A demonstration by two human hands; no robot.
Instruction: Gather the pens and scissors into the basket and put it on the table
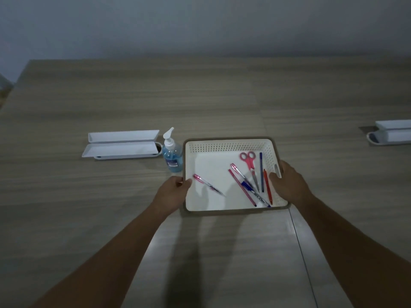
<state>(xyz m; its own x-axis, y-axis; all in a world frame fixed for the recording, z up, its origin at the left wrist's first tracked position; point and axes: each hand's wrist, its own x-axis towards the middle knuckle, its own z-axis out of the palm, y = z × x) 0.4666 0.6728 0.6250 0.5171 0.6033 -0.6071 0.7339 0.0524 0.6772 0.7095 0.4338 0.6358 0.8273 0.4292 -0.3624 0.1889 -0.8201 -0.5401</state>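
Observation:
A white perforated basket (226, 146) rests on the wooden table (133, 96) in front of me. Inside it, on the right, lie pink-handled scissors (250, 165) and several pens (246, 187) in pink, blue and red. One pink-capped pen (208, 184) lies apart on the basket's left side. My left hand (174, 190) grips the basket's left rim. On the right rim, at the handle slot, my right hand (287, 183) has hold of the basket.
A blue pump bottle of sanitiser (172, 155) stands just left of the basket, close to my left hand. Two long white trays (122, 144) lie further left. Another white tray (391, 133) sits at the right edge of view.

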